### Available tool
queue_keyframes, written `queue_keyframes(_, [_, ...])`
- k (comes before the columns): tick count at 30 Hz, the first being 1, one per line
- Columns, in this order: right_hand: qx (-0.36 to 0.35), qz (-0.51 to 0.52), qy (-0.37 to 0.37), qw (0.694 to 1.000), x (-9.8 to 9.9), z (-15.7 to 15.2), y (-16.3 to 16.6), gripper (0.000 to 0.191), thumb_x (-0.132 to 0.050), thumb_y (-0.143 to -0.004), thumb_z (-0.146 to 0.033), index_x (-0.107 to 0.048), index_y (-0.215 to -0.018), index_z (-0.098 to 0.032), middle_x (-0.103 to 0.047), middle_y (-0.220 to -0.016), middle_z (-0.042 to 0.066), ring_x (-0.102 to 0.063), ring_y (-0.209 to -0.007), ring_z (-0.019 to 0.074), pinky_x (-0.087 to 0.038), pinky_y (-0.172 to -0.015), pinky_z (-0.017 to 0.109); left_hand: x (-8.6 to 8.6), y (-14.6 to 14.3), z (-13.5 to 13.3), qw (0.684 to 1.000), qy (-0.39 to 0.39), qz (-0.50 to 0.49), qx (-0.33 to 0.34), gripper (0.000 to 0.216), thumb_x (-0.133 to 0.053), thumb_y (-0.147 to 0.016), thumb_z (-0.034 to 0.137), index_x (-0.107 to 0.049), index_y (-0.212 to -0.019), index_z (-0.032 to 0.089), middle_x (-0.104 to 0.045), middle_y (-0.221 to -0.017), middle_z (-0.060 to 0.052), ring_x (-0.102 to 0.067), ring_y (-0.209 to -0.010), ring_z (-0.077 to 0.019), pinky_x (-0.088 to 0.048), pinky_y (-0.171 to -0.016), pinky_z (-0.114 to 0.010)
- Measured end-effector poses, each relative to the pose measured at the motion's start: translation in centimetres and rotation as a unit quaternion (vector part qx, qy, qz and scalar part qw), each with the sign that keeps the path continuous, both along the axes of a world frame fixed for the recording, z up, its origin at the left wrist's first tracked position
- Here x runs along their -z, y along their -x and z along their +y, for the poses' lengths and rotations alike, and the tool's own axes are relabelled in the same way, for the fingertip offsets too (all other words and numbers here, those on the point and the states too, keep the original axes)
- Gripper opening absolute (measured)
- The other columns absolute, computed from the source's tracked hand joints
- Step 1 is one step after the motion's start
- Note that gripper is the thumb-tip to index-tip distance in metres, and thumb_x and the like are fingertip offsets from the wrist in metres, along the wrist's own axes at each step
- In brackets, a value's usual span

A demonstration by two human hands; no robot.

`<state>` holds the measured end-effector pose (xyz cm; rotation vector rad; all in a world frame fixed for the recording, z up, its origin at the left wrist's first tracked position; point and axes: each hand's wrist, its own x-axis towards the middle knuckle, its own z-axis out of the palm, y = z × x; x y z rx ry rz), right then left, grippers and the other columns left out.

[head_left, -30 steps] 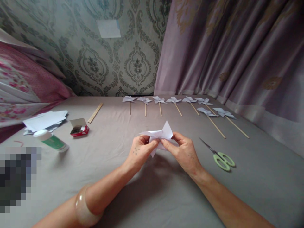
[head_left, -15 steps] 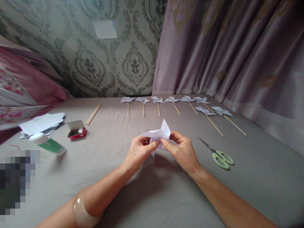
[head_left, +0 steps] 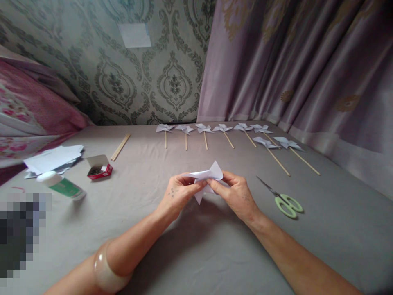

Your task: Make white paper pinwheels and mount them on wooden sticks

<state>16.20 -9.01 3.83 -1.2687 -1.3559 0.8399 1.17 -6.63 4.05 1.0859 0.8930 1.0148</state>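
Note:
Between my hands, above the grey cloth, is a white paper pinwheel with folded, pointed blades and no stick visible on it. My left hand pinches it from the left, thumb pressed at its middle. From the right, my right hand grips it too, with the thumb tip close to the left one. The fingers behind the paper are partly hidden. Nearest to my right hand lies a pair of scissors with green handles, blades a little toward the upper left.
Several finished pinwheels on wooden sticks lie along the back and right. On the left are loose sticks, a paper stack, a small red box of little metal pieces, and a green-and-white glue bottle.
The pinwheel has tilted slightly between my fingers; its upper blade now leans lower and further right. Both hands keep their hold in nearly the same place.

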Motion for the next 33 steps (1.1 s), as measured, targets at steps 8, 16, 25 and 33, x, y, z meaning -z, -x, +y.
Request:
queue_keyframes(8, [-0.013,-0.004,0.008,1.000,0.2,0.2,-0.1,0.020,-0.066,-0.072,-0.034,-0.074,-0.081,-0.018,-0.074,-0.078,0.003,-0.066,-0.075,0.0199,-0.050,-0.072,0.031,0.8,0.3,0.5,0.999,0.010,-0.013,0.031,0.030,-0.083,-0.059,0.030,-0.078,-0.083,0.013,-0.073,-0.072,-0.007,-0.062,-0.066,-0.0151,-0.045,-0.064,-0.024])
queue_keyframes(16, [-0.019,-0.013,0.032,0.999,0.9,0.4,0.1,0.022,-0.066,-0.071,-0.036,-0.074,-0.079,-0.017,-0.073,-0.076,0.002,-0.065,-0.072,0.0192,-0.049,-0.070,0.030,1.5,0.7,0.7,1.000,0.022,0.007,0.020,0.026,-0.081,-0.059,0.027,-0.076,-0.079,0.011,-0.071,-0.068,-0.005,-0.060,-0.061,-0.0139,-0.044,-0.060,-0.024])
queue_keyframes(25, [-0.038,-0.004,0.056,0.998,2.0,0.6,0.0,0.027,-0.066,-0.073,-0.039,-0.074,-0.083,-0.016,-0.073,-0.076,0.003,-0.064,-0.071,0.0184,-0.048,-0.067,0.028,2.5,1.2,1.0,0.998,0.013,0.058,-0.002,0.024,-0.081,-0.058,0.030,-0.072,-0.070,0.012,-0.065,-0.060,-0.001,-0.053,-0.053,-0.0103,-0.036,-0.052,-0.021])
queue_keyframes(33, [-0.046,-0.006,0.062,0.997,2.6,0.7,0.0,0.027,-0.067,-0.074,-0.039,-0.074,-0.084,-0.016,-0.071,-0.075,0.002,-0.062,-0.069,0.0170,-0.046,-0.064,0.027,2.2,1.1,1.1,0.997,0.021,0.079,-0.009,0.026,-0.080,-0.053,0.032,-0.070,-0.065,0.011,-0.061,-0.055,0.000,-0.049,-0.051,-0.0093,-0.034,-0.050,-0.021])
